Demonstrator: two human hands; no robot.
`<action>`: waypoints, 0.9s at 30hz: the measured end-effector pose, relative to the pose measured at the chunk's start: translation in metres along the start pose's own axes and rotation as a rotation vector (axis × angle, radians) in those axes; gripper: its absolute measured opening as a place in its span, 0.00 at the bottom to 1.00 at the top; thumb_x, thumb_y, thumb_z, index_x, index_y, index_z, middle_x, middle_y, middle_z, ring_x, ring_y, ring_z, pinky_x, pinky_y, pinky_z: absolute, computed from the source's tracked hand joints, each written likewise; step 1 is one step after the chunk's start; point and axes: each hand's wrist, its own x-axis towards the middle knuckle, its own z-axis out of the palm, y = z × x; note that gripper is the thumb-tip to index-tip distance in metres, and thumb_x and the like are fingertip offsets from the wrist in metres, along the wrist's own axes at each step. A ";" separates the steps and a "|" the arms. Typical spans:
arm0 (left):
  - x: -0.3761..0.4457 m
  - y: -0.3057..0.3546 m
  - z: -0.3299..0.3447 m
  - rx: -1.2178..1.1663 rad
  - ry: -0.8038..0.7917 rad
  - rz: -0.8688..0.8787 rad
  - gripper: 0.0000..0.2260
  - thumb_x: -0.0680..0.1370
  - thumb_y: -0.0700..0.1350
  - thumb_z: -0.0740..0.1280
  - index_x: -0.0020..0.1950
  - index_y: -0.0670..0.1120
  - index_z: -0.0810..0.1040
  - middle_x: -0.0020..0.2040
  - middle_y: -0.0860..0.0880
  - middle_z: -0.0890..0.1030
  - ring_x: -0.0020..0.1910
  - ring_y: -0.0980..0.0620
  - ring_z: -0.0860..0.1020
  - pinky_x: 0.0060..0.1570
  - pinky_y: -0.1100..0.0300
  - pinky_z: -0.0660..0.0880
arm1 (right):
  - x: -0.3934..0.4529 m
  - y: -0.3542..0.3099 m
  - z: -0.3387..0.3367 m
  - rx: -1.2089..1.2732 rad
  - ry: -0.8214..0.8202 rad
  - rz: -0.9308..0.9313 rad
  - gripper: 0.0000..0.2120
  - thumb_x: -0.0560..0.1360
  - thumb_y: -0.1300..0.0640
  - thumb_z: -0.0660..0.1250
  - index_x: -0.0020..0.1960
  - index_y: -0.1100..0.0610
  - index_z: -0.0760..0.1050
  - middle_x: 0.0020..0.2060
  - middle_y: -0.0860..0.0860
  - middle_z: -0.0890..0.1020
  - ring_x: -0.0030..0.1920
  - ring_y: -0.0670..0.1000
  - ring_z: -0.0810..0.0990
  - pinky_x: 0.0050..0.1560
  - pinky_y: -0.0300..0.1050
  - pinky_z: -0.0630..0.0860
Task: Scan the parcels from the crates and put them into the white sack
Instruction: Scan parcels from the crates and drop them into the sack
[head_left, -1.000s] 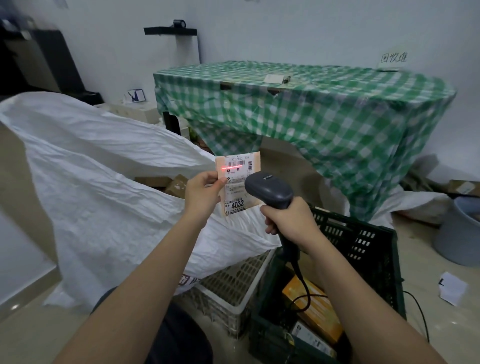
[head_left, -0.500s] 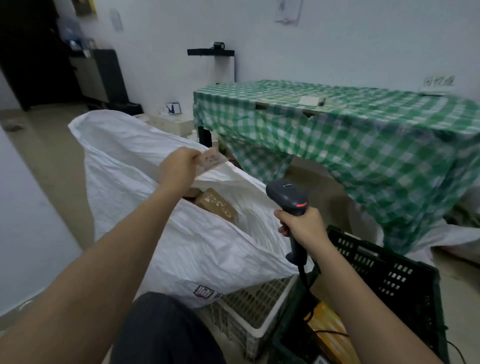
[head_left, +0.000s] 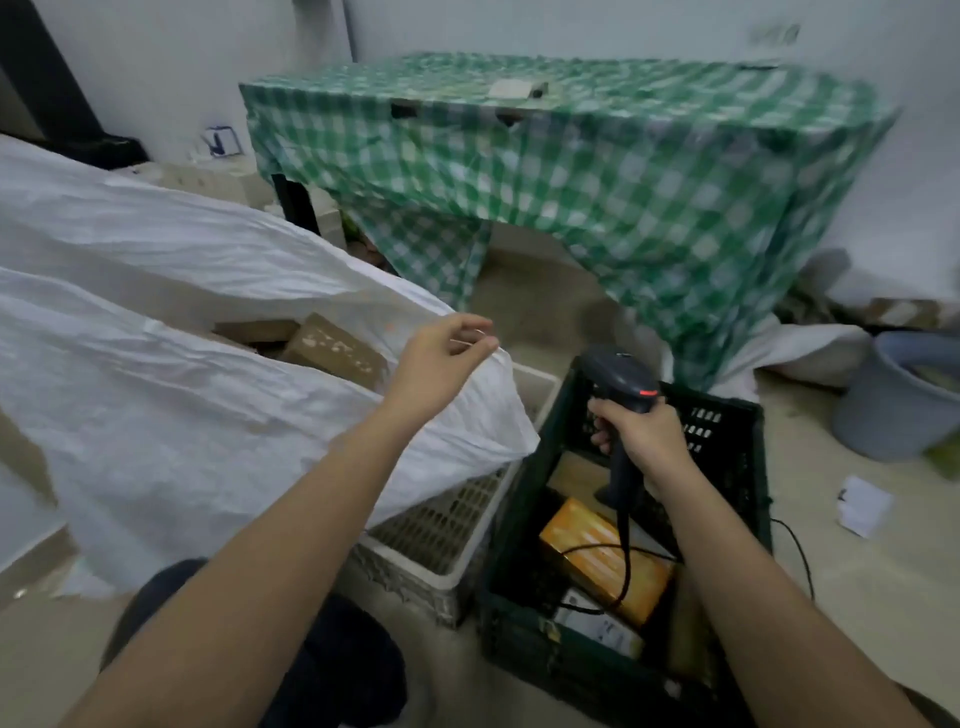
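Note:
The big white sack lies open at the left, with brown parcels inside its mouth. My left hand hovers over the sack's right rim, fingers loosely curled and holding nothing. My right hand grips the handle of a dark barcode scanner above the dark green crate. In that crate lie an orange parcel and a parcel with a white label. A white crate stands between sack and green crate, partly covered by the sack.
A table under a green checked cloth stands behind the crates. A grey bucket sits at the right, with a scrap of white paper on the floor near it. The scanner's black cable runs down into the green crate.
My left hand carried the small labelled parcel from the scanner to the sack and let it go; the hand is now empty and nearer the crates. The scanner has lowered over the green crate.

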 end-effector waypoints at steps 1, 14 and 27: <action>-0.004 -0.004 0.027 -0.026 -0.060 -0.011 0.07 0.77 0.44 0.69 0.55 0.48 0.80 0.44 0.57 0.80 0.45 0.62 0.78 0.48 0.69 0.74 | 0.003 0.013 -0.017 0.012 0.036 0.028 0.03 0.73 0.63 0.72 0.43 0.61 0.78 0.30 0.54 0.80 0.30 0.52 0.78 0.33 0.44 0.75; -0.015 -0.165 0.287 0.212 -0.606 -0.485 0.19 0.79 0.48 0.67 0.68 0.44 0.72 0.64 0.47 0.76 0.62 0.49 0.74 0.52 0.63 0.68 | 0.096 0.191 -0.103 -0.055 0.290 0.292 0.07 0.72 0.64 0.72 0.37 0.58 0.77 0.30 0.54 0.79 0.31 0.49 0.78 0.36 0.47 0.75; 0.091 -0.309 0.399 0.351 -0.584 -0.528 0.26 0.81 0.48 0.62 0.78 0.47 0.58 0.73 0.46 0.68 0.70 0.45 0.67 0.62 0.58 0.68 | 0.291 0.319 -0.084 0.076 0.350 0.574 0.08 0.72 0.62 0.70 0.49 0.63 0.75 0.37 0.57 0.77 0.40 0.57 0.77 0.43 0.52 0.73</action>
